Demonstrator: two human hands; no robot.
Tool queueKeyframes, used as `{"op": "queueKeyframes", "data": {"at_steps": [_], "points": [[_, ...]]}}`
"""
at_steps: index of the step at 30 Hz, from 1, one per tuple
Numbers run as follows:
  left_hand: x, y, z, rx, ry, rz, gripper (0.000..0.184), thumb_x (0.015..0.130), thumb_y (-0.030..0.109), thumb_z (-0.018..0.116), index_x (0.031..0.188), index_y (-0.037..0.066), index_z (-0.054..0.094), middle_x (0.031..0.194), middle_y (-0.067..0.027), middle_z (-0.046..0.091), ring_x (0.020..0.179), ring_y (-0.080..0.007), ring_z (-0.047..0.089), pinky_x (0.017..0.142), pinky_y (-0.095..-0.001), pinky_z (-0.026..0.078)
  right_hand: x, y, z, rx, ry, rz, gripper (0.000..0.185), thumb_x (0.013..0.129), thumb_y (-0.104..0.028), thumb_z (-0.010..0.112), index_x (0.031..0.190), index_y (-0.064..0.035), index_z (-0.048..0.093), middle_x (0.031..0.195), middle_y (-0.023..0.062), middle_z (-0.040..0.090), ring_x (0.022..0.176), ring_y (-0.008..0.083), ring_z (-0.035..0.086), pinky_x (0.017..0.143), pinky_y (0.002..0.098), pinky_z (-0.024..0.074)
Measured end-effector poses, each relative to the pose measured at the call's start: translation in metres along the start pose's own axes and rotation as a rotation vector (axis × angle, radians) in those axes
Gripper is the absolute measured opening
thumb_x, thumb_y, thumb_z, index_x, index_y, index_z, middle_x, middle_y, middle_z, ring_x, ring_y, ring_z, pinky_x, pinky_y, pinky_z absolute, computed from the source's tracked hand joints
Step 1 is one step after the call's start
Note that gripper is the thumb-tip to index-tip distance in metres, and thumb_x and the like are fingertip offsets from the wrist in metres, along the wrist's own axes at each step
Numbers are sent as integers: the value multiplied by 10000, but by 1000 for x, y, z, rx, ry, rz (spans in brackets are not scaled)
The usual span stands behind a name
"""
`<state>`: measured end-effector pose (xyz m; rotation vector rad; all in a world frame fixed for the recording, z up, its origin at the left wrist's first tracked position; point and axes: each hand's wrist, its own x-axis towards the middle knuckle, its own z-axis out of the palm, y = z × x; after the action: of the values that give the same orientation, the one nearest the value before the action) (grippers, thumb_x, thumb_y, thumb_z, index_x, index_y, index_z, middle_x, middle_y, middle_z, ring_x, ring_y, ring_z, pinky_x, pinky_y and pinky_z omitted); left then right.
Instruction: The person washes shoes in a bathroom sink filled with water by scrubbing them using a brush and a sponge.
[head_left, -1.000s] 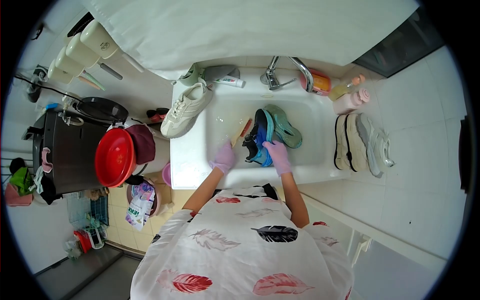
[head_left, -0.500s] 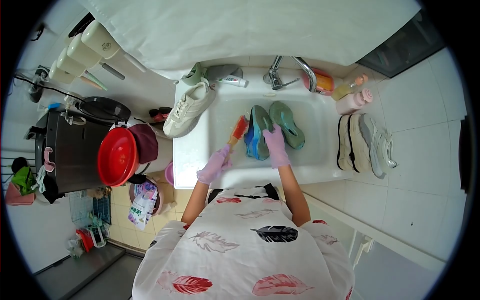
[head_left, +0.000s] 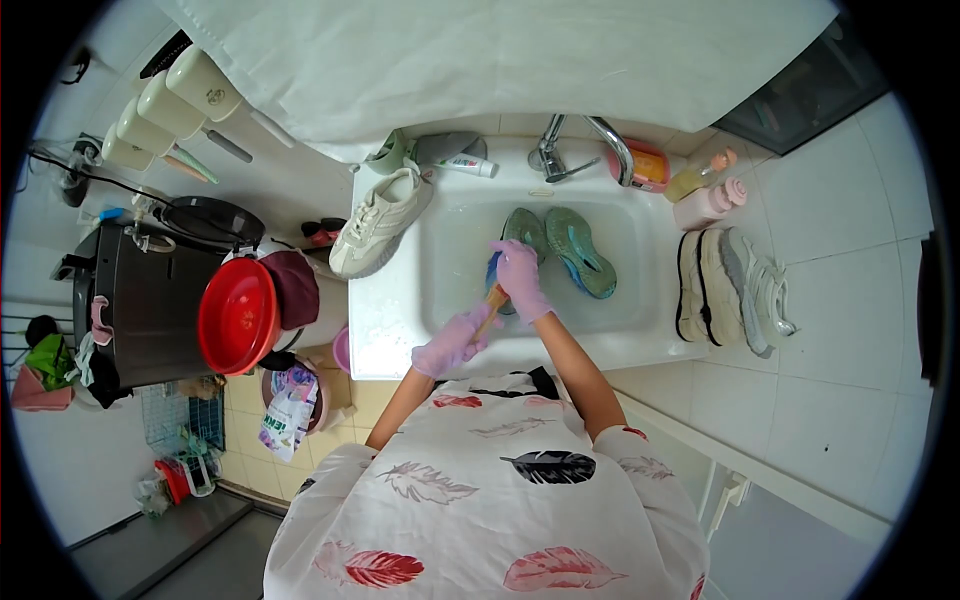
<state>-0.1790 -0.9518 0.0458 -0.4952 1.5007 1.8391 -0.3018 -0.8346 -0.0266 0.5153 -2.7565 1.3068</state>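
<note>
Both blue-and-green shoes sat sole up in the white rectangular sink [head_left: 385, 330], in shallow, slightly cloudy water. Left hand [head_left: 452, 343], in a thin lilac glove, had its fingers closed around the wooden handle of a scrub brush [head_left: 491, 303]; the head was hidden. Right hand [head_left: 522, 278], same glove, lay with fingers bent over the near shoe [head_left: 526, 230], beside the brush; couldn't tell whether they gripped the shoe, the brush or both. The far shoe [head_left: 580, 250] rested just beside it, untouched. Handling, my read: light to moderate, heavier with soaked-up water; sole springy but fairly stiff, upper soft and prone to fold, nothing fragile. Wet sole plus thin gloves looked slippery. Best hold: across the midsole edges or around the heel, not by the limp upper; brush by mid-handle. Containers: sink held the water and both shoes. Round red plastic basin [head_left: 238, 315] stood off to the left, nothing visible inside. Low pinkish pail [head_left: 322, 402] held a white-and-purple printed bag [head_left: 288, 410], contents unseen. By the faucet, clear pump bottle [head_left: 691, 184] showed yellowish liquid; opaque pink bottle [head_left: 706, 204] and orange-labelled tub [head_left: 649, 167] hid theirs.
</note>
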Motion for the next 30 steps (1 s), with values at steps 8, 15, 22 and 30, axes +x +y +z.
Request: {"op": "queueKeyframes", "data": {"at_steps": [8,15,22,30], "points": [[0,0,0,-109,4,-59,453,909,478,339,1014,84,535,566,38,361,406,-43,250,375,-192,195,-9,-7,6,143,80,198,180,724,-20,479,787,-63,642,867,107,619,868,302,566,797,371,439],[-1,3,8,-192,-9,-51,457,910,474,366,1023,65,535,563,49,345,406,-45,249,374,-194,189,-12,-8,0,68,-101,-162,102,691,-50,500,679,-80,597,792,100,597,809,297,562,747,386,444],[6,-2,6,-149,42,-42,439,915,455,364,1019,60,526,562,46,349,419,-55,277,384,-202,225,3,-1,19,30,-79,67,130,686,3,470,660,-60,581,735,115,594,721,292,573,698,376,451],[20,-11,19,290,331,-4,411,912,390,393,995,9,521,579,-68,508,429,-180,466,401,-310,360,23,17,38,499,79,619,167,720,30,445,708,-28,602,781,89,618,746,194,583,702,289,450]]}}
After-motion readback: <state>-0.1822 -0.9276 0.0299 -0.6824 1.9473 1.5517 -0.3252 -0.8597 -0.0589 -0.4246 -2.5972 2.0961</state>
